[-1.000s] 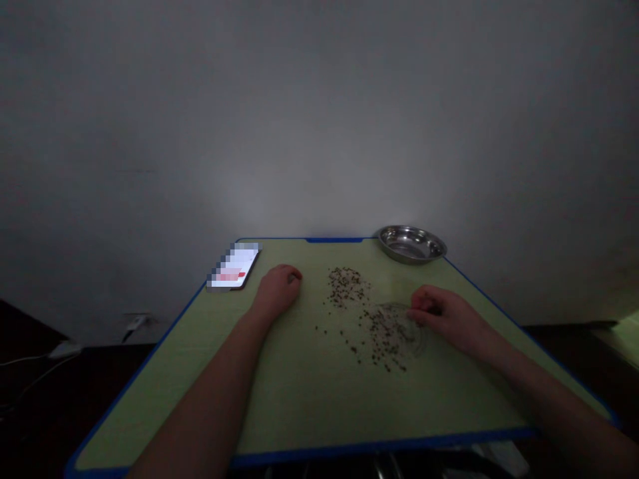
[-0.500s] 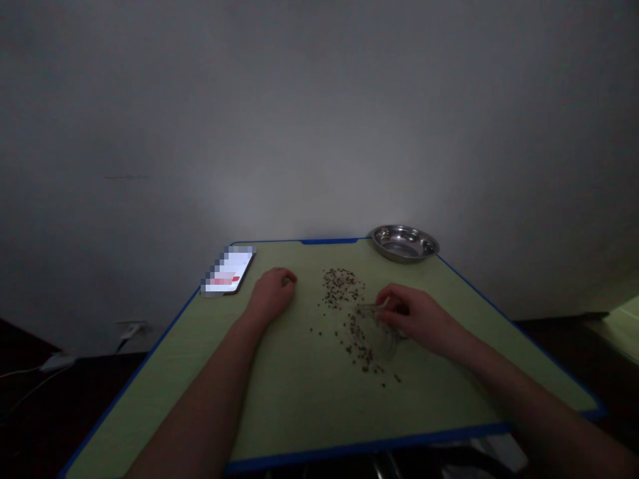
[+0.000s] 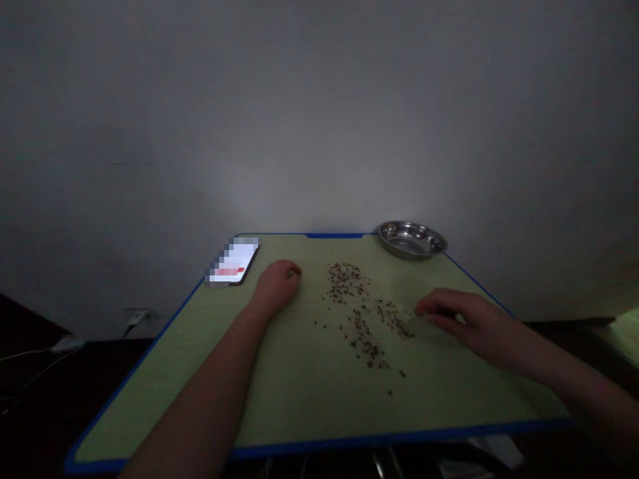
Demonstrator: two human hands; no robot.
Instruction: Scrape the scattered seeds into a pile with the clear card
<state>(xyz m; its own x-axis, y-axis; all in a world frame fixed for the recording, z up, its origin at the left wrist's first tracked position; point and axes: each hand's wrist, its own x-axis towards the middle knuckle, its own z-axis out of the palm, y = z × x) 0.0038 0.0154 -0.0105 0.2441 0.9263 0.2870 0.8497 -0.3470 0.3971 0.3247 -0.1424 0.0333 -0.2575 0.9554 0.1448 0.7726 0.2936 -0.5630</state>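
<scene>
My left hand rests on the green table with its fingers loosely curled; nothing shows in it. Right of it, small dark and pale grains lie in a scattered far pile. Nearer me, more grains spread in two streaks, a longer one and a shorter one. My right hand is just right of the shorter streak, thumb and fingers pinched together. A faint, see-through thing seems to stick out from the fingertips, too blurred to name.
A shiny metal bowl stands at the table's far right corner. A lit phone lies at the far left edge. The table has a blue rim and stands against a grey wall. A plug with a cable is at the left.
My right hand moved left over the near grains, then back right. Those grains, one broad patch before, now form two streaks. My left hand stays in place; the view shifted slightly.
</scene>
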